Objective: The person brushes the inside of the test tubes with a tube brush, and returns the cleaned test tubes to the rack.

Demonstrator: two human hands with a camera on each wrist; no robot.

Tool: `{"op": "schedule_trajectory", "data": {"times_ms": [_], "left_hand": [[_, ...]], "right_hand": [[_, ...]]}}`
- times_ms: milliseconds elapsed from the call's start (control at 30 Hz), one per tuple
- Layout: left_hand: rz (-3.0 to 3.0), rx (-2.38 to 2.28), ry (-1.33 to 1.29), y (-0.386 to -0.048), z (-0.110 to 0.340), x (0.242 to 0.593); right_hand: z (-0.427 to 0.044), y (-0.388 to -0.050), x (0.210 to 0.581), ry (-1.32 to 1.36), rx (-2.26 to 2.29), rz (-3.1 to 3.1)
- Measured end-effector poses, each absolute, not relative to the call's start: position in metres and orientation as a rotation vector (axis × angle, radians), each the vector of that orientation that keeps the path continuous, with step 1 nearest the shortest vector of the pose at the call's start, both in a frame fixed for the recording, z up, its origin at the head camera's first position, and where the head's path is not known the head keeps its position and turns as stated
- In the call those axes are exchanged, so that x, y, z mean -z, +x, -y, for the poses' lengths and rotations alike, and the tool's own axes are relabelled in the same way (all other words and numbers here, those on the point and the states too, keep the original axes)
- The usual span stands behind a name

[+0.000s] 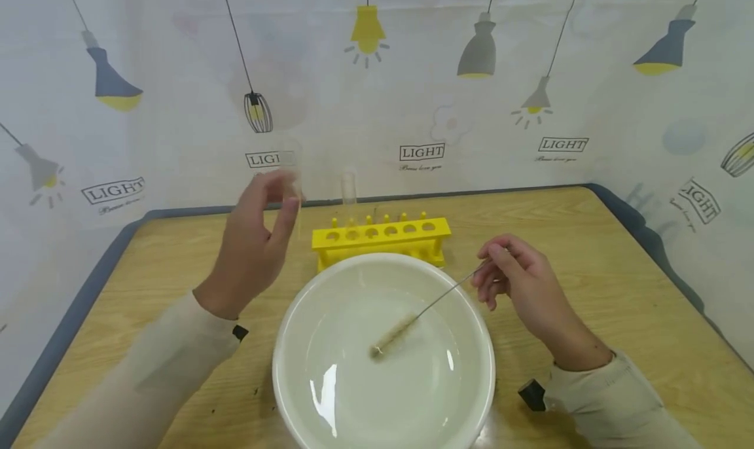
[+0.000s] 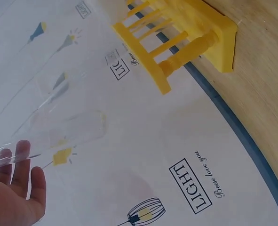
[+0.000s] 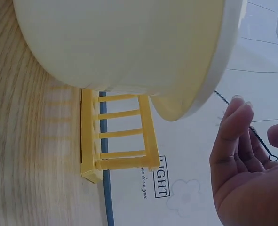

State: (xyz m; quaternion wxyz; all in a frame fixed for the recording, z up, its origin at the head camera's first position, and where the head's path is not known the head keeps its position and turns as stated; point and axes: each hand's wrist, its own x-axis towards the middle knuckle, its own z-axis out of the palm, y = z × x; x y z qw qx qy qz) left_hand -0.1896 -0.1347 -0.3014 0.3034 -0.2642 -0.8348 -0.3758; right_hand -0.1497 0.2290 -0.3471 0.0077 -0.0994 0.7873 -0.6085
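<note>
The left hand holds a clear test tube between thumb and fingers, left of the rack; in the left wrist view the transparent tube extends past the fingertips. The right hand pinches the wire handle of a brush, whose tan bristles are over the inside of a white basin; whether they touch the water cannot be told. In the right wrist view the looped end of the twisted wire shows by the fingers. Behind the basin stands a yellow rack with another clear tube upright in it.
The wooden table has a blue-grey edge. A white sheet printed with lamps hangs behind it and along the sides. The basin stands at the front middle, between the two forearms, close to the rack.
</note>
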Motion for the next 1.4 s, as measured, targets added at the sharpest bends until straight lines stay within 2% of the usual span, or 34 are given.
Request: {"op": "schedule_trajectory", "data": {"times_ms": [300, 633, 1067, 1400], "left_hand": [[2.234, 0.884, -0.808, -0.157, 0.136, 0.320], [2.309, 0.764, -0.828, -0.130, 0.143, 0.350], [2.306, 0.499, -0.840, -0.121, 0.144, 0.372], [2.210, 0.387, -0.880, -0.122, 0.144, 0.377]], "right_hand": [[-0.230, -0.150, 0.351, -0.354, 1.890, -2.465], [-0.235, -0.149, 0.353, -0.225, 1.812, -2.538], [-0.245, -0.154, 0.354, -0.284, 1.895, -2.520], [-0.247, -0.155, 0.356, -0.274, 2.316, -2.298]]}}
